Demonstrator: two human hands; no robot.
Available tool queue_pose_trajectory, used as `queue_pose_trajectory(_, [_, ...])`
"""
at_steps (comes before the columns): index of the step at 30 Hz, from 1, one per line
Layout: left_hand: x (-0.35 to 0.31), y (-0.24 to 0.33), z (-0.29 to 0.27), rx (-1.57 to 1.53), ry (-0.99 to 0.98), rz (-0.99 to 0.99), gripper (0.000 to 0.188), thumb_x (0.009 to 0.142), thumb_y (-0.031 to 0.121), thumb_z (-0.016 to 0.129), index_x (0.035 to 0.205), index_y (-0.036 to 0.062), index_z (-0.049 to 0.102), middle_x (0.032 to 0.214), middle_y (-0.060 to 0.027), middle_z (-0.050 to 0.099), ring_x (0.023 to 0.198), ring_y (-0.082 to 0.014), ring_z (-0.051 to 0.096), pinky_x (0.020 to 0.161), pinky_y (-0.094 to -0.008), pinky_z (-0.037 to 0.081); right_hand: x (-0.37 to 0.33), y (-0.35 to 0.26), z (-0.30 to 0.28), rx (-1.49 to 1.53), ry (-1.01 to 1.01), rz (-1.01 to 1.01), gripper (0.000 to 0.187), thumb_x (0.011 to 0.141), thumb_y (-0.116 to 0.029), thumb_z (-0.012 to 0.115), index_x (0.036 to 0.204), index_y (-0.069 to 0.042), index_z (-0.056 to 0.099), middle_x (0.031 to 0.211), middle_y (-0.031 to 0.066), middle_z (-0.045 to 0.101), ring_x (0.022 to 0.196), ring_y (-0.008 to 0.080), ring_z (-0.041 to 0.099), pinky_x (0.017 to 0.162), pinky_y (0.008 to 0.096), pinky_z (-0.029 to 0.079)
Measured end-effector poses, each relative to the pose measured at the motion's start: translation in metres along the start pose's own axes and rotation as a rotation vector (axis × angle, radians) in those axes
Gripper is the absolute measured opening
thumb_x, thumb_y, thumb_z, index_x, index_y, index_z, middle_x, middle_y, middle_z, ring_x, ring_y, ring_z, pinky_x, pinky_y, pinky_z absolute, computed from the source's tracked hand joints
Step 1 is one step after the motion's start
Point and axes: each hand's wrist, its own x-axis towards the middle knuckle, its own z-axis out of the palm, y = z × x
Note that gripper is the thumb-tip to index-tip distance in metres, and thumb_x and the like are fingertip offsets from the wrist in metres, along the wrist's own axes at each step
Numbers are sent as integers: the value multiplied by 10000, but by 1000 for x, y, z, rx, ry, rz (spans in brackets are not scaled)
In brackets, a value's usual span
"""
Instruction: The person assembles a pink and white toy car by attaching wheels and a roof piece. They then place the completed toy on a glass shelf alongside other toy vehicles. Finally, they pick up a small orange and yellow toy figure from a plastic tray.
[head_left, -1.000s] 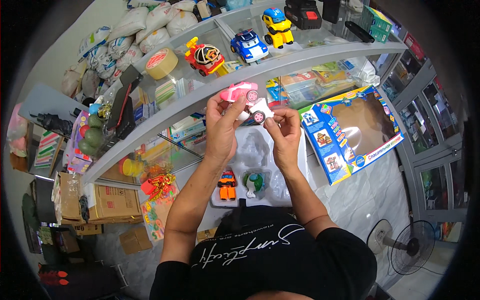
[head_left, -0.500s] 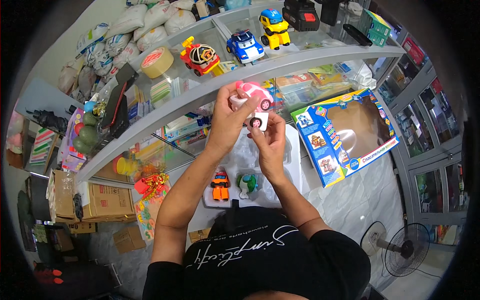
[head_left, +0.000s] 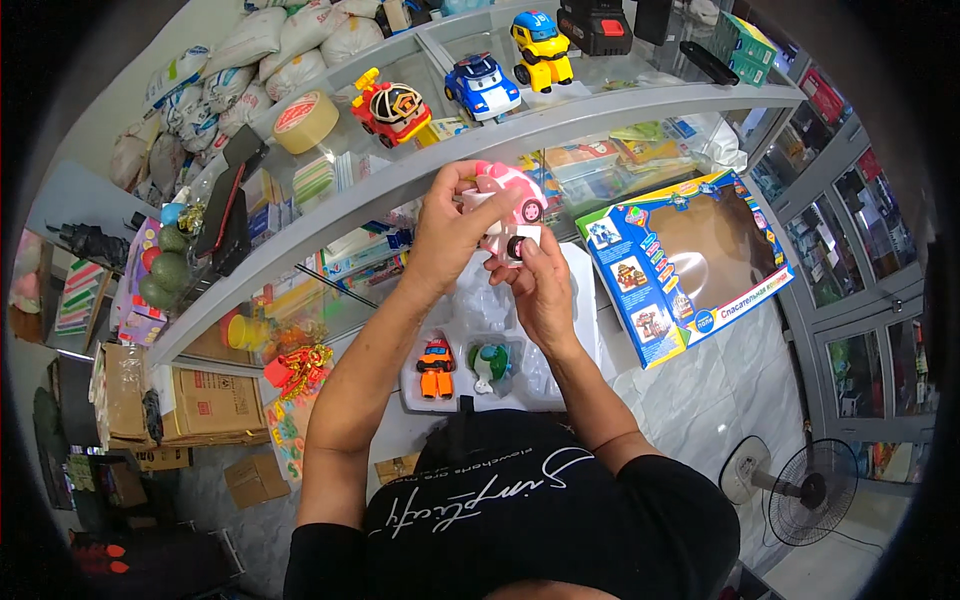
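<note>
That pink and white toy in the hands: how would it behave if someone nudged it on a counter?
The pink and white toy would probably roll if its wheels sat flat. It looks like shiny moulded plastic, so likely stiff and light. With the white section in the right hand jutting from the rest, it might tip.

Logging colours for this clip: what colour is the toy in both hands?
Mainly pink and white; the toy shows best in the head view.
</note>
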Motion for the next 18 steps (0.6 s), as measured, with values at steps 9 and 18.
queue_pose_trajectory(9, [0,4,-15,23,-60,6,398,792,156,754,1101,-1,558,924,-77,648,821,-109,625,727,-244,507,2,-21,-3,-57,-73,61,433,909,-148,590,1287,-39,411,1044,123,616,828,208,661,695,325,581])
queue_pose_trajectory(18, [-8,-21,-15,-325,-74,9,416,844,168,710,1175,14,509,1101,-96,592,991,-129,585,847,-274,486,-2,-27,-3,-316,-2,-101,505,854,-63,661,1290,-38,407,1000,67,564,893,153,638,718,299,576])
